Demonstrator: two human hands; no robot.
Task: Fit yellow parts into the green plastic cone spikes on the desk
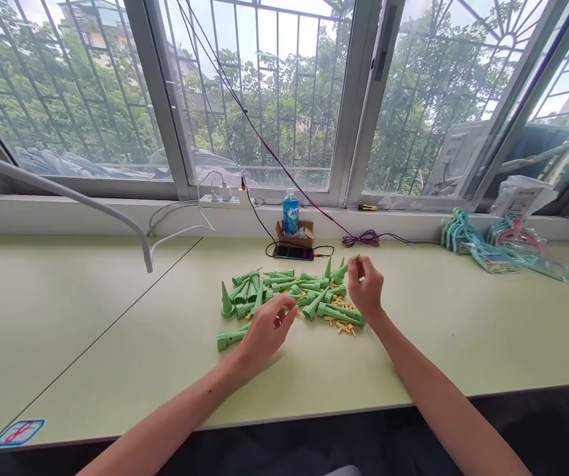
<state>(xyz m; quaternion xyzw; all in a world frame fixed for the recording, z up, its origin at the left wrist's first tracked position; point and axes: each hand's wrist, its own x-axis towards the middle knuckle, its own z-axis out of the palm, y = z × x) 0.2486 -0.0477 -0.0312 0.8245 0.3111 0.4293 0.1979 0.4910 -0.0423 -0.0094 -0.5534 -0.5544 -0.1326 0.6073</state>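
A pile of green plastic cone-shaped spikes (291, 285) lies on the pale table, with small yellow plastic pegs (346, 327) scattered among and beside them. My right hand (367, 285) is at the pile's right side, its fingertips pinched on a green spike (344, 270) that slants up to the right. At the near side of the pile is my left hand (268, 325), its thumb and fingers curled together; whether something small sits between them is hidden. One green spike (228, 338) lies partly behind my left hand, and another spike (227, 303) stands point up at the left.
Behind the pile lie a dark phone (293, 252) and a small cardboard box (306, 231) with a blue bottle (291, 213). A coiled cable (363, 238) and bagged hangers (492, 248) are farther right. A white curved bar (90, 198) juts in from the left. Windows rise behind.
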